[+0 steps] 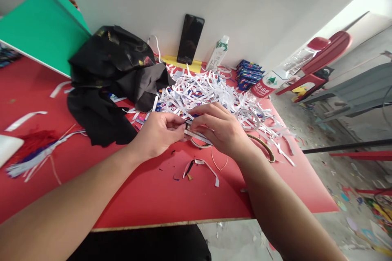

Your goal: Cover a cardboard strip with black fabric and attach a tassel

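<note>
Together, left hand (159, 132) and right hand (220, 128) pinch a thin, white-edged ring (199, 140).

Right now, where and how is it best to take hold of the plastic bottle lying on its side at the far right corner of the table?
Probably grip the bottle around its red-labelled middle, coming from above: it lies flat, its clear upper part overhanging the table edge.

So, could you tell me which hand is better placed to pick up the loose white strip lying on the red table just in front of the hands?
Probably the right hand: the loose strip lies almost directly below it, while the left hand sits further off, pinching the white strip both hands share.
</note>
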Demonstrator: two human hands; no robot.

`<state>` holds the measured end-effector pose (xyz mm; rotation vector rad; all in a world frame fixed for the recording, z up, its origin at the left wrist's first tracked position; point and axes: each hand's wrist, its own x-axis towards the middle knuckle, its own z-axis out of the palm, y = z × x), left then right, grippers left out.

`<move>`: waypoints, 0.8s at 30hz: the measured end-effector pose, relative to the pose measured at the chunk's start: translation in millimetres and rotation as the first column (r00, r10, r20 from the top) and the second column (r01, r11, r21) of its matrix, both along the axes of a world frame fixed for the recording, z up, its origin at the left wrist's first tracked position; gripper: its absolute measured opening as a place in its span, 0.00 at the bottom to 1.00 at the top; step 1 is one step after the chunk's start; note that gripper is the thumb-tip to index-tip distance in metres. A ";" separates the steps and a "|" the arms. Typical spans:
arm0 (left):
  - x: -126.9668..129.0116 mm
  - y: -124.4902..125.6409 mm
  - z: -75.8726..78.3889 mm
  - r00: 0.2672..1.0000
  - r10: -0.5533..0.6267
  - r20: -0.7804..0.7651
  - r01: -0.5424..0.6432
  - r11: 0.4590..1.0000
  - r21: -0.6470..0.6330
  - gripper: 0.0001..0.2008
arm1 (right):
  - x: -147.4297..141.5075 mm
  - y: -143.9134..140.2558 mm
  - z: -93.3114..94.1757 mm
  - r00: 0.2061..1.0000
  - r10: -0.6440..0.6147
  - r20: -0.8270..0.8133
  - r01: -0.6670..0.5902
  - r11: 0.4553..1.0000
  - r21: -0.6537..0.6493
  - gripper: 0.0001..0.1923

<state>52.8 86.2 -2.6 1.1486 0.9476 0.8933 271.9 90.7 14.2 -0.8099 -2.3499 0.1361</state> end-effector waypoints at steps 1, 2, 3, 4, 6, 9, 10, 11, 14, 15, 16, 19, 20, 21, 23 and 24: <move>0.5 -0.4 -0.1 1.000 0.004 0.018 -0.004 1.000 -0.004 0.17 | 0.0 0.2 -0.8 1.000 -0.004 -0.006 0.004 1.000 0.014 0.06; 1.0 -0.8 -0.3 0.999 0.010 0.033 -0.010 1.000 -0.005 0.16 | -0.3 0.2 -1.7 1.000 -0.009 -0.014 0.009 0.999 0.036 0.05; 1.5 -1.1 -0.7 0.999 0.020 0.044 -0.020 1.000 -0.002 0.16 | -1.1 -0.3 -2.6 0.999 -0.019 -0.028 0.020 0.998 0.062 0.04; 1.8 -1.4 -1.3 0.998 0.033 0.050 -0.034 0.999 0.005 0.15 | -2.6 -1.4 -3.2 0.998 -0.037 -0.052 0.042 0.995 0.089 0.02; 2.2 -1.4 -2.8 0.995 0.084 0.053 -0.086 0.996 0.029 0.13 | -8.0 -5.1 -3.9 0.984 -0.106 -0.143 0.123 0.985 0.119 0.04; 1.2 -0.4 -5.8 0.981 0.196 0.001 -0.195 0.976 0.095 0.11 | -21.4 -12.9 -4.1 0.910 -0.309 -0.275 0.306 0.950 -0.056 0.04; 0.6 -0.1 -6.7 0.973 0.230 -0.036 -0.223 0.966 0.133 0.11 | -26.5 -15.2 -4.5 0.882 -0.382 -0.275 0.348 0.923 -0.165 0.03; 0.0 0.0 -7.3 0.964 0.256 -0.076 -0.240 0.955 0.177 0.11 | -31.2 -16.8 -5.1 0.861 -0.439 -0.257 0.372 0.887 -0.273 0.03; -0.6 -0.9 -7.9 0.934 0.310 -0.176 -0.248 0.920 0.302 0.10 | -41.5 -18.0 -8.4 0.844 -0.492 -0.214 0.351 0.808 -0.472 0.03; -0.3 -1.7 -7.7 0.925 0.323 -0.199 -0.246 0.910 0.334 0.10 | -43.2 -17.6 -9.5 0.844 -0.490 -0.220 0.336 0.801 -0.496 0.04; 0.1 -2.5 -7.5 0.917 0.334 -0.217 -0.242 0.900 0.363 0.10 | -44.1 -17.1 -10.4 0.844 -0.486 -0.228 0.323 0.799 -0.508 0.04; 2.1 -5.2 -6.7 0.904 0.352 -0.242 -0.228 0.877 0.423 0.09 | -44.9 -16.2 -10.3 0.838 -0.486 -0.247 0.314 0.800 -0.511 0.05; 2.8 -5.9 -6.5 0.903 0.355 -0.241 -0.226 0.872 0.434 0.09 | -45.0 -16.4 -9.5 0.835 -0.492 -0.247 0.320 0.798 -0.510 0.05; 3.4 -6.4 -6.2 0.903 0.358 -0.239 -0.227 0.868 0.442 0.09 | -45.4 -16.7 -8.4 0.831 -0.499 -0.245 0.327 0.795 -0.511 0.06; 4.4 -7.1 -5.8 0.903 0.364 -0.230 -0.230 0.859 0.458 0.08 | -46.5 -17.8 -6.2 0.828 -0.507 -0.241 0.336 0.792 -0.511 0.06; 4.7 -7.3 -5.5 0.903 0.367 -0.225 -0.231 0.855 0.465 0.08 | -47.2 -18.3 -5.3 0.829 -0.506 -0.240 0.337 0.793 -0.508 0.07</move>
